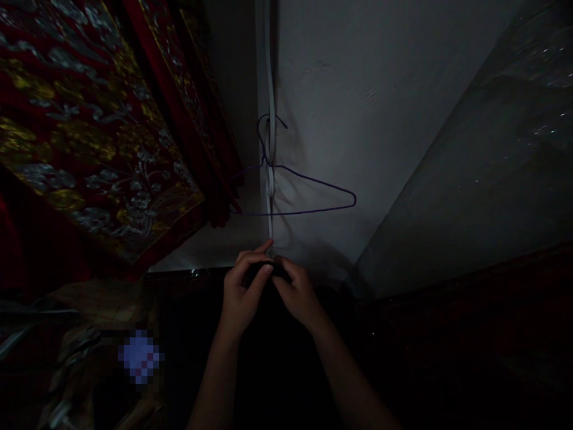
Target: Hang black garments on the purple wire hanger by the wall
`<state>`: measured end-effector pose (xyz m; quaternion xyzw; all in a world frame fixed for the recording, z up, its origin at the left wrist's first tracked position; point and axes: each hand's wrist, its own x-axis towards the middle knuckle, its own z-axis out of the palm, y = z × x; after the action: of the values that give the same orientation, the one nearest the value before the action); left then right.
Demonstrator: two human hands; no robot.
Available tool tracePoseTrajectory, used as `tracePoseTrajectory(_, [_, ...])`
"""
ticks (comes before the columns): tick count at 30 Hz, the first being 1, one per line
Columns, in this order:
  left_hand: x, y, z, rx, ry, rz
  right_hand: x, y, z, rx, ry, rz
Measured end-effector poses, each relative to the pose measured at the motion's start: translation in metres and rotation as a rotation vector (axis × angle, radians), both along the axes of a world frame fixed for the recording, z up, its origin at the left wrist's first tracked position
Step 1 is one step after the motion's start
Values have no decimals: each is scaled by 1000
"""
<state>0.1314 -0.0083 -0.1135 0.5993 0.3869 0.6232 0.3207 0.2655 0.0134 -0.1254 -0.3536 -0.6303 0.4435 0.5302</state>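
Note:
Both hands meet at the lower end of a hanging white cord [271, 77] in the head view. My left hand [242, 286] is closed, its thumb and fingers pinched at the cord's end. From the other side, my right hand [295, 289] closes with its fingertips at the same spot. A small pale bit shows between the fingertips; the dim light hides its detail. Just above the hands, a thin dark purple clothes hanger [313, 176] hangs by its hook at the cord. The cord has a knot-like bulge [270, 188] behind the hanger's frame.
Red cloth [89, 143] with gold and silver embroidery hangs at the left, overlapping the hanger's left end. A pale wall [340, 77] stands behind. Shiny, translucent sheeting [483, 161] covers the right side. Dim clutter and a pixelated blue patch [141, 356] lie at lower left.

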Motion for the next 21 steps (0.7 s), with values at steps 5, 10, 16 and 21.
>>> tracePoseTrajectory(5, [-14,7,-17,-170,149,-142,11,7,10,-78,113,-60])
tracePoseTrajectory(10, [-40,21,-41,-391,554,-417,48,31,35,-69,41,-3])
tracePoseTrajectory(16, [-95,30,-28,-433,861,-199,68,84,54,250,-299,-34])
tracePoseTrajectory(21, [-128,34,-9,-409,918,-14,59,129,36,356,-451,-215])
